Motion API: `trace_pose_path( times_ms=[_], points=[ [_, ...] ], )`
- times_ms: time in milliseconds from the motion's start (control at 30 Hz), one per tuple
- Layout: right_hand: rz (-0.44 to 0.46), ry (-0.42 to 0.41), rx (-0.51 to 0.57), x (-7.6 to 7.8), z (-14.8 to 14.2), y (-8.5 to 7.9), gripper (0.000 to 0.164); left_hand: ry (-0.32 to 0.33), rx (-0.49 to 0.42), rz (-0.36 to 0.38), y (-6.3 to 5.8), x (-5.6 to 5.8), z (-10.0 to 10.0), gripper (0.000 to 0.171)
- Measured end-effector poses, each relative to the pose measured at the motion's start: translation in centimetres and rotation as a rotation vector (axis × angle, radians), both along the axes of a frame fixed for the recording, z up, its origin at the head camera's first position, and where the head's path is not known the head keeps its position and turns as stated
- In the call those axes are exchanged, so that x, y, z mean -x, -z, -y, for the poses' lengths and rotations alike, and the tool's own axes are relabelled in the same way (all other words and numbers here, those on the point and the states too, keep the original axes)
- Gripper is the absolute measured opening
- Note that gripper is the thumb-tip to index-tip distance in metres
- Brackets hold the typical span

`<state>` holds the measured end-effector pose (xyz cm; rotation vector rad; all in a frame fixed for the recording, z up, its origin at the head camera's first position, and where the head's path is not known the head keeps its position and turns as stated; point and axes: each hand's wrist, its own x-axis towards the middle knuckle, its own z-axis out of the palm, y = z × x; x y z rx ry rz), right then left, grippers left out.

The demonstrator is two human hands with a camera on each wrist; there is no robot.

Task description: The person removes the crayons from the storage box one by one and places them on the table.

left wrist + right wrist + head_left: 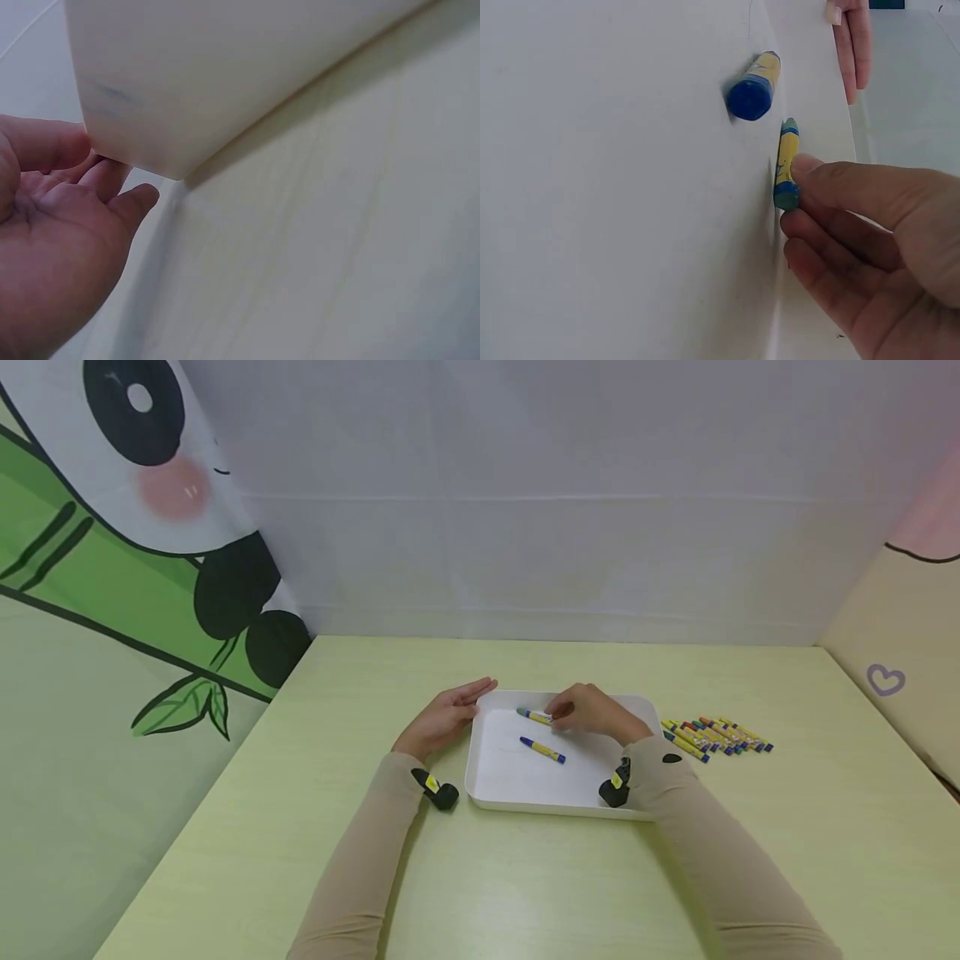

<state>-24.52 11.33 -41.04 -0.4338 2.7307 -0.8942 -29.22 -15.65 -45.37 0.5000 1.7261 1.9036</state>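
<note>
A white tray (pixel 510 789) lies on the table with a blue crayon (pixel 542 750) inside it. My right hand (pixel 592 710) is over the tray's far part and pinches a green crayon (pixel 534 717) with a yellow wrapper between thumb and fingers. In the right wrist view the thumb presses the side of the green crayon (pixel 786 165), and the blue crayon (pixel 754 90) lies a little beyond it. My left hand (pixel 446 718) is at the tray's far left corner, fingers extended along the outside. The left wrist view shows its fingertips touching the tray's corner (pixel 135 120).
To the right of the tray, several crayons (pixel 716 737) with yellow wrappers lie in a slanted row on the table (pixel 510 885). A pale wall (pixel 525 552) stands behind the table, and a printed cartoon panel (pixel 112 593) is at the left.
</note>
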Motion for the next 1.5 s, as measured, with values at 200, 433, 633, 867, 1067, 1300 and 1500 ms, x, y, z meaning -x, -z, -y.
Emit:
trace_pose_path(
  times_ms=[200,433,633,867,1067,1300,1500],
  points=[
    [-0.008,0.013,-0.018,0.1,0.3,0.3,0.026,-0.003,0.009,-0.004,-0.3,-0.1,0.0,0.057],
    [-0.035,0.021,-0.011,-0.2,0.4,0.6,0.019,0.001,0.007,-0.007,-0.2,-0.2,0.0,0.057],
    [-0.054,0.011,-0.020,-0.3,0.4,0.8,0.017,0.001,0.015,-0.009,-0.2,-0.2,0.0,0.057],
    [-0.065,0.026,-0.035,-0.3,0.1,0.8,0.017,0.002,0.017,-0.008,-0.2,-0.1,0.0,0.057],
    [-0.059,0.047,-0.036,-0.4,0.0,0.4,0.018,0.000,0.026,-0.017,-0.2,-0.1,0.0,0.057],
    [-0.069,0.022,-0.029,-0.8,-0.4,-0.3,0.019,-0.010,0.038,-0.013,-0.2,-0.1,0.0,0.057],
    [-0.090,0.007,-0.005,-1.3,-0.8,-1.1,0.020,-0.015,0.048,-0.019,-0.2,-0.1,-0.1,0.057]
  ],
)
